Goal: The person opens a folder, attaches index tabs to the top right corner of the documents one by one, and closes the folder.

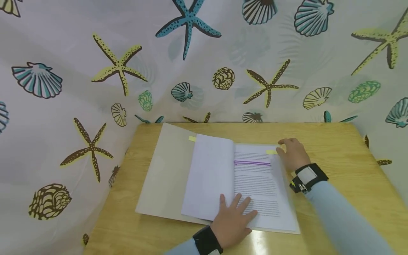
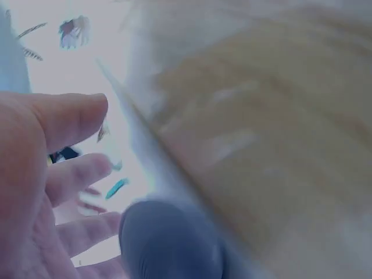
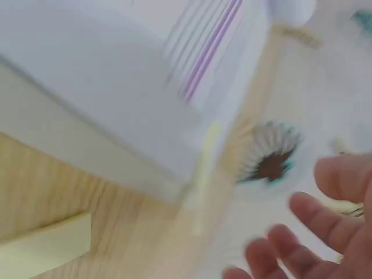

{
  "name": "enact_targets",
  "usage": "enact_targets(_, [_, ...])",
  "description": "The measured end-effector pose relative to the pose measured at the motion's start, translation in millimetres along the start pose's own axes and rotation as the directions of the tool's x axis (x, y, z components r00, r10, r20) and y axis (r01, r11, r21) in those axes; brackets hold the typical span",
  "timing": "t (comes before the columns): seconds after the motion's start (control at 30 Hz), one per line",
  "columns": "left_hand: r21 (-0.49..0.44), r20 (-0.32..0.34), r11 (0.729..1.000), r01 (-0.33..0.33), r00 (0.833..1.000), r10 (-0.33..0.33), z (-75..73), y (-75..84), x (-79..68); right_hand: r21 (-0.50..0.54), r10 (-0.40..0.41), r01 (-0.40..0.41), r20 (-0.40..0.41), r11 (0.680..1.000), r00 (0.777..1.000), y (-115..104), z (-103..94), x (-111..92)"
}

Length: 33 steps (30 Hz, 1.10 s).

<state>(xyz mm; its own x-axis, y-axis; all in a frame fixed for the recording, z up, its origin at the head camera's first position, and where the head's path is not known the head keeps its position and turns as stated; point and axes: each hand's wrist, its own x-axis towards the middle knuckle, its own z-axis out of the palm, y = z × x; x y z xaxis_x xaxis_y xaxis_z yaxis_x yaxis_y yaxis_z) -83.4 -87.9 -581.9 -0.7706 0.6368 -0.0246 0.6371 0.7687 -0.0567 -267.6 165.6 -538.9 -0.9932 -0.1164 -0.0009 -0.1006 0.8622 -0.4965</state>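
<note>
A booklet with a pale cover (image 1: 165, 170) lies open on the wooden table. Its right page (image 1: 255, 184) carries printed lines and a purple line across the upper text. A yellow sticky tab (image 1: 271, 152) sits at that page's top right corner and also shows as a blurred yellow tab (image 3: 204, 168) in the right wrist view. My left hand (image 1: 232, 221) rests with spread fingers over the lower pages. At the top right corner is my right hand (image 1: 294, 155), its fingers slightly bent beside the tab and holding nothing.
Another yellow tab (image 1: 192, 139) sticks out at the top of the left pages. A pale yellow sticky pad (image 3: 46, 247) lies on the table beside the booklet, mostly hidden by my right wrist in the head view. Behind the table hangs a shell-patterned curtain (image 1: 204, 99).
</note>
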Motion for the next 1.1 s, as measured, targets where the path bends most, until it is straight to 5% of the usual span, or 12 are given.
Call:
enact_targets(0.17, [-0.055,-0.118,0.995,0.085,0.989,-0.091,-15.1,-25.1,-35.7,-0.016,-0.069,0.072,0.154,0.997,0.986,-19,-3.3,-85])
enact_targets(0.37, [-0.156,-0.076,0.957,0.244,0.963,-0.257,-28.2,-54.8,-84.3,-0.156,-0.033,0.057,0.155,0.986,0.987,-7,22.8,-145])
enact_targets(0.57, [-0.177,-0.131,0.952,0.251,0.953,-0.275,-21.6,-60.0,-99.4,-0.167,-0.018,0.035,0.104,0.985,0.994,2,41.1,-153])
enact_targets(0.8, [-0.167,-0.196,0.950,0.263,0.936,-0.294,-11.9,-55.9,-87.1,-0.212,-0.007,0.025,0.083,0.977,0.997,2,49.1,-145])
enact_targets(1.1, [-0.175,-0.198,0.939,0.296,0.924,-0.328,-9.0,-53.7,-79.0,-0.259,-0.005,0.018,0.048,0.966,0.999,2,58.1,-147])
